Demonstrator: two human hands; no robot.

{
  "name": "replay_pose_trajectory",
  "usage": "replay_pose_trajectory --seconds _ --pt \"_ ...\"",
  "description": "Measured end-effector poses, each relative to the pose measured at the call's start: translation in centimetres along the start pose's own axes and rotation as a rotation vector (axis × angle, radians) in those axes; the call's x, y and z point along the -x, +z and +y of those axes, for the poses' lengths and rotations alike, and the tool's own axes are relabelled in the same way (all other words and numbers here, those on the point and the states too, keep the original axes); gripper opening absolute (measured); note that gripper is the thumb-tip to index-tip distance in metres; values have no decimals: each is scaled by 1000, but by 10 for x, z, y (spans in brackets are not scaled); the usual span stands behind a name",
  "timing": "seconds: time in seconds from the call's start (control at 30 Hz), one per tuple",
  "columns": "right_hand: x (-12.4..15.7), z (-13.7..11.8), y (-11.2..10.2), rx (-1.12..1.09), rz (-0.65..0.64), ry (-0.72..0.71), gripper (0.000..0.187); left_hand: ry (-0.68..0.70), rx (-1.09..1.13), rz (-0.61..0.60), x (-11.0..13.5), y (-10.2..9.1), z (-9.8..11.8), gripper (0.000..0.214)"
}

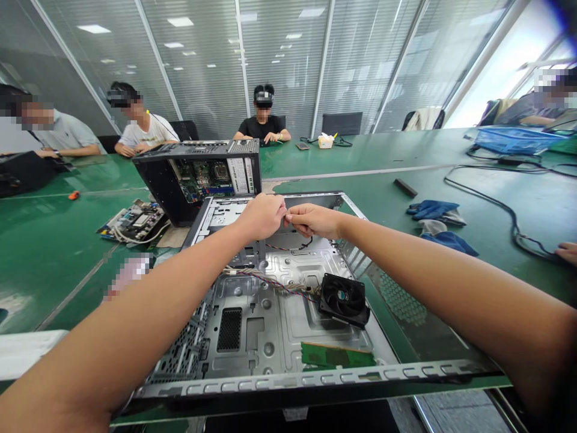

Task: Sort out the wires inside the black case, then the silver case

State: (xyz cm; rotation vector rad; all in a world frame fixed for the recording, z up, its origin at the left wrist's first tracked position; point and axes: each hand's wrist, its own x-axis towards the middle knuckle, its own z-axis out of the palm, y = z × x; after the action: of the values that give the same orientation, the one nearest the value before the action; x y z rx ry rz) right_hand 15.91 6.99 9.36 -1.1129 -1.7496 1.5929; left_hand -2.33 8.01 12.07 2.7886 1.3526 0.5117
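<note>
An open computer case [252, 294] lies flat before me, its bare metal floor facing up. Over its far part my left hand [264, 216] is closed, knuckles up. My right hand [313, 221] meets it fingertip to fingertip, thumb and forefinger pinched together. Whatever sits between the fingers is too small or hidden to make out. Below the hands, a thin twisted cable [288, 247] runs across the case. A black cooling fan [343, 299] rests at the right inside, wired to a cable bundle [270, 278]. Close to the near rim lies a green memory module [338, 355].
Behind stands a second computer case [164, 186] with its board showing. A loose motherboard [135, 222] is on the left. Blue gloves [433, 210], a dark bar [405, 187] and black cables [491, 192] lie on the right of the green table [315, 168]. Several people sit around it.
</note>
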Motion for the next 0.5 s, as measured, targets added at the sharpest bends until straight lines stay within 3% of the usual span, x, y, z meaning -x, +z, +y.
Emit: replay_pose_trajectory --seconds 0.5 --pt "-4 4 -3 81 10 -35 17 32 81 21 4 -5 4 23"
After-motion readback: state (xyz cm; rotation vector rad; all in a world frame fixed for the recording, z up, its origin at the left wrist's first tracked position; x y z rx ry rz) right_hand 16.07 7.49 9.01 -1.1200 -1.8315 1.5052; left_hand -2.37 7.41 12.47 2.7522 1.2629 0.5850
